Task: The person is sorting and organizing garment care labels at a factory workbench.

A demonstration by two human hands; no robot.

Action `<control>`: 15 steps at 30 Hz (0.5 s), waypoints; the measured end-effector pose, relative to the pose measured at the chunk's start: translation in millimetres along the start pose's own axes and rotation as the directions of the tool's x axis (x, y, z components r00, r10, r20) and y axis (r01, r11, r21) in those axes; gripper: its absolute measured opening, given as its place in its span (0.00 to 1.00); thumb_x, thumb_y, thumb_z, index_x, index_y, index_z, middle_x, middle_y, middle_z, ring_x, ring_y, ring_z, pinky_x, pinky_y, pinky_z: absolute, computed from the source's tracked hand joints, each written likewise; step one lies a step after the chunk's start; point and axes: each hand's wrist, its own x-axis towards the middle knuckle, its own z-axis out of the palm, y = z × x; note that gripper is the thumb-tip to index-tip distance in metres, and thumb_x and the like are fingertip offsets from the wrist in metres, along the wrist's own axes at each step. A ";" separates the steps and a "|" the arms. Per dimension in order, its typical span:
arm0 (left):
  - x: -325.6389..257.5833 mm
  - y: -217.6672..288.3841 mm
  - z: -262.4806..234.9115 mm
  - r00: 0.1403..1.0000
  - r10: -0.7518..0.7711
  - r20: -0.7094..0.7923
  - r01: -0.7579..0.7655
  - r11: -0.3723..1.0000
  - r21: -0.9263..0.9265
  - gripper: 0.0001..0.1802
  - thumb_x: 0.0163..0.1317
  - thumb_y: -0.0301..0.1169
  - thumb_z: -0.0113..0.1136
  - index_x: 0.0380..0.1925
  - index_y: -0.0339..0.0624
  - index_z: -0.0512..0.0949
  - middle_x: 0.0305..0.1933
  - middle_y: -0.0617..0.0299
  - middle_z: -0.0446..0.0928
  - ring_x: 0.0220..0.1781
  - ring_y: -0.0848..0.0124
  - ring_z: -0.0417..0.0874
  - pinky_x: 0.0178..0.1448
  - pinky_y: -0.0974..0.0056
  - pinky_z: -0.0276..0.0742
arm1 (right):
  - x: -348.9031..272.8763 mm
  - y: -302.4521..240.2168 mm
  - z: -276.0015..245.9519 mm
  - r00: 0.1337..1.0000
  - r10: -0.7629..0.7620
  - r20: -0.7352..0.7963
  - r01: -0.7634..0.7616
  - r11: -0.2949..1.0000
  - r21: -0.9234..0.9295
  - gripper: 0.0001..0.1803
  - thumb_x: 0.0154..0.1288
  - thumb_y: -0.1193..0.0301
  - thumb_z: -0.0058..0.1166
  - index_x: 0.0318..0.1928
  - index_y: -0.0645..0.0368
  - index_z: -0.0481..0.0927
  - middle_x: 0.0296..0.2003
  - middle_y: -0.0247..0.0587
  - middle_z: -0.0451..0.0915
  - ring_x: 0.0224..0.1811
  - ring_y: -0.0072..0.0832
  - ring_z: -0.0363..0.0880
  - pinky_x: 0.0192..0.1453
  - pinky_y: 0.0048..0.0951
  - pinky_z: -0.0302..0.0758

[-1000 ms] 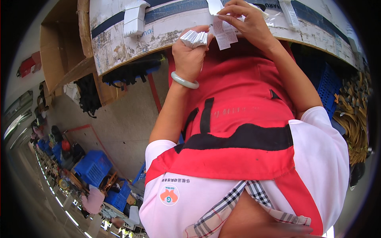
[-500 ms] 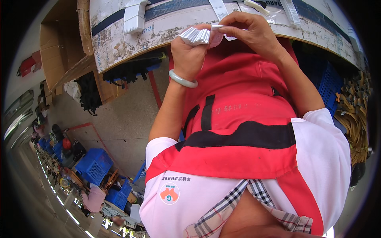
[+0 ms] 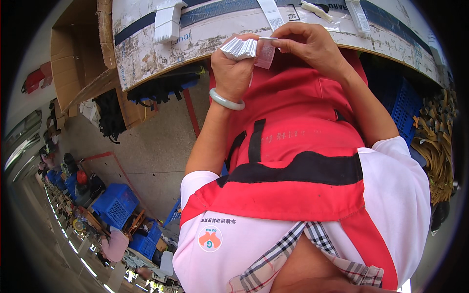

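Observation:
My left hand (image 3: 230,75) is closed round a fanned bundle of folded white labels (image 3: 239,49), their ends sticking up above the fist. A pale bracelet circles that wrist. Close on its right, my right hand (image 3: 316,51) pinches the folded edge of a white strip between thumb and fingertips. A thin printed label (image 3: 265,54) hangs beside the left fist, just under the pinched strip; whether the two are one piece I cannot tell. Both hands are at the near edge of the worktable (image 3: 146,61), over the red apron (image 3: 298,112).
On the table lie a banded stack of white labels (image 3: 168,22), printed label strips (image 3: 270,13) (image 3: 359,17) and a small cream-coloured piece (image 3: 316,10). An open cardboard box (image 3: 80,63) stands left. Black straps (image 3: 161,88) hang below the table. Blue crates (image 3: 115,202) and brown strips (image 3: 435,146) are around.
My right hand has shifted slightly down and right. The thin printed label beside the left fist now hangs more fully in sight. The left hand keeps its bundle.

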 end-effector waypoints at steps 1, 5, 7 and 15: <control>0.1 0.2 0.4 1.000 0.003 0.005 -0.003 1.000 -0.002 0.08 0.60 0.25 0.67 0.39 0.36 0.83 0.25 0.69 0.77 0.25 0.84 0.73 0.27 0.76 0.66 | -0.3 0.6 -0.3 1.000 -0.017 -0.004 0.017 0.999 -0.031 0.13 0.67 0.67 0.59 0.44 0.66 0.82 0.32 0.35 0.82 0.35 0.19 0.78 0.44 0.22 0.77; -0.8 1.9 4.9 0.997 -0.060 0.043 0.062 0.998 -0.029 0.07 0.61 0.25 0.67 0.38 0.37 0.83 0.24 0.69 0.77 0.23 0.83 0.73 0.26 0.76 0.66 | 2.5 -0.3 1.4 0.987 -0.154 -0.050 0.146 0.979 -0.139 0.13 0.67 0.66 0.59 0.42 0.65 0.82 0.31 0.34 0.80 0.33 0.18 0.77 0.43 0.21 0.76; 0.8 3.3 0.3 0.969 -0.227 0.092 0.240 0.958 -0.158 0.07 0.62 0.27 0.66 0.39 0.37 0.82 0.25 0.68 0.77 0.23 0.82 0.74 0.25 0.76 0.67 | 6.2 -1.0 1.6 0.999 0.008 0.044 -0.010 0.999 0.050 0.12 0.67 0.66 0.59 0.39 0.65 0.82 0.29 0.32 0.79 0.33 0.18 0.75 0.41 0.20 0.74; 0.2 -4.8 5.2 0.812 -0.468 0.349 0.582 0.613 -0.534 0.26 0.62 0.52 0.61 0.41 0.36 0.77 0.31 0.59 0.81 0.28 0.72 0.82 0.29 0.70 0.78 | 6.1 -7.4 10.7 0.994 -0.004 0.112 -0.030 0.952 0.305 0.09 0.67 0.71 0.60 0.39 0.65 0.82 0.29 0.33 0.81 0.32 0.16 0.78 0.37 0.19 0.76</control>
